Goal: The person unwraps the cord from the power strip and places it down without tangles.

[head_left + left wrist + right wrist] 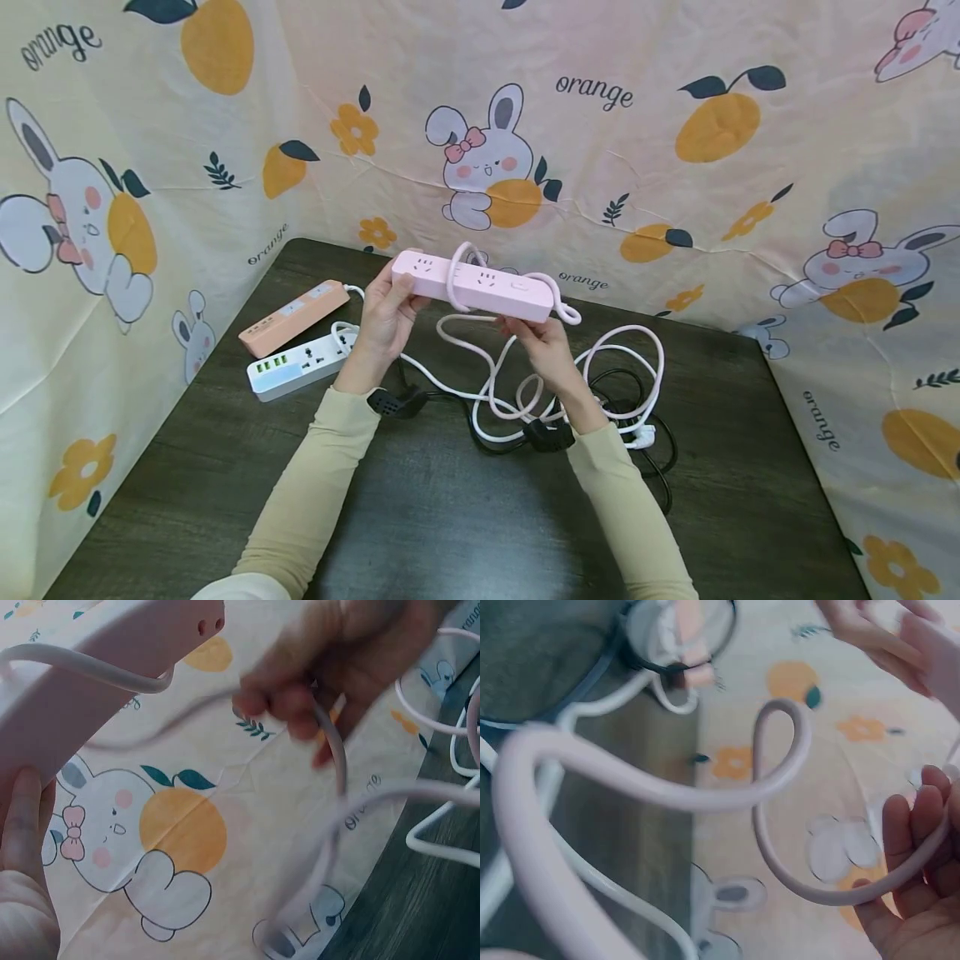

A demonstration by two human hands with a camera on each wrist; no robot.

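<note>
A pink power strip (480,287) is held up above the table, its socket face toward the head camera. My left hand (382,329) grips its left end, thumb across the front. A pink cord (455,279) passes over the strip's middle and loops past its right end. Under the right end, my right hand (551,354) holds a length of this cord. In the right wrist view the right hand (922,881) has its fingers round the cord (840,896). The left wrist view shows the strip (82,690) close up and the right hand (337,675) blurred.
On the dark table (450,533) lie an orange power strip (294,318) and a white power strip (300,362) at the left. White, pink and black cords tangle beneath the hands, with a white plug (641,436) at the right. Printed cloth (637,50) hangs behind the table.
</note>
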